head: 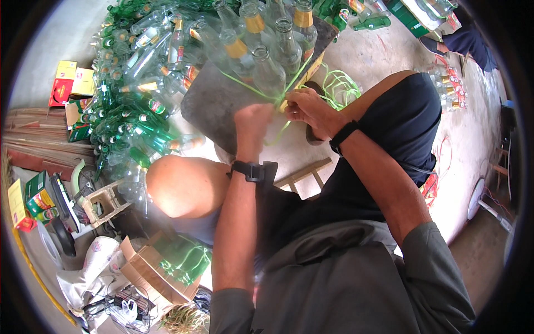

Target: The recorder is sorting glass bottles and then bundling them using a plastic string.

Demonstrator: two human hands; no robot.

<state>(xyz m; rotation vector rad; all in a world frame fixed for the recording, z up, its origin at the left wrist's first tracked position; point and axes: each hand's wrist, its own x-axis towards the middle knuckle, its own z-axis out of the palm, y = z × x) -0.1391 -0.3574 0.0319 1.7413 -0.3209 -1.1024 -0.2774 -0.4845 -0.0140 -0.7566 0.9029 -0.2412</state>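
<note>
Several clear glass bottles (268, 73), some with gold foil on their necks, stand upright in a tight cluster on a dark, worn slab (208, 100). Light green plastic twine (249, 87) runs along the cluster's near side, and its strands meet in front of the nearest bottle. There my right hand (306, 106) pinches the twine between thumb and fingers. Close beside it on the left, my left hand (254, 123) is closed in a fist at the twine, blurred by motion. A loose strand hangs below the hands. Both wrists wear black straps.
A loose coil of green twine (340, 85) lies right of the slab. Green and clear bottles (137, 108) are heaped at the left. Bottles bound with red twine (448, 85) stand at the right, near another person's leg (471, 46). A cardboard box (160, 271) sits at lower left.
</note>
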